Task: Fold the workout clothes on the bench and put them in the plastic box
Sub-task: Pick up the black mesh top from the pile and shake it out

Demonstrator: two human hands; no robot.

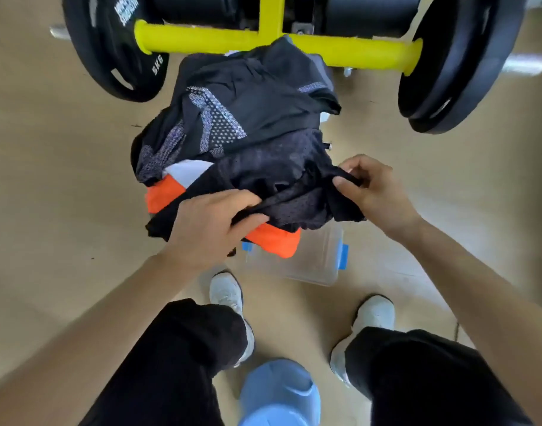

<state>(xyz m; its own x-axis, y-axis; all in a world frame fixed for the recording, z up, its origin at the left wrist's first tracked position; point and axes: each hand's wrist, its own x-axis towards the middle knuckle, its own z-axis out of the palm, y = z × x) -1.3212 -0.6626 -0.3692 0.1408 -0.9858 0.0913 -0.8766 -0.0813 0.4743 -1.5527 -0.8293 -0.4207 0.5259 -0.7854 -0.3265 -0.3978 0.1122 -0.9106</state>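
The left hand [211, 222] and right hand [371, 189] each pinched an edge of the black mesh garment [282, 176] atop the clothes pile [248, 118], a spaced grip I judged suited to spreading it for folding, with the plastic box [312, 262] on the floor just beneath.
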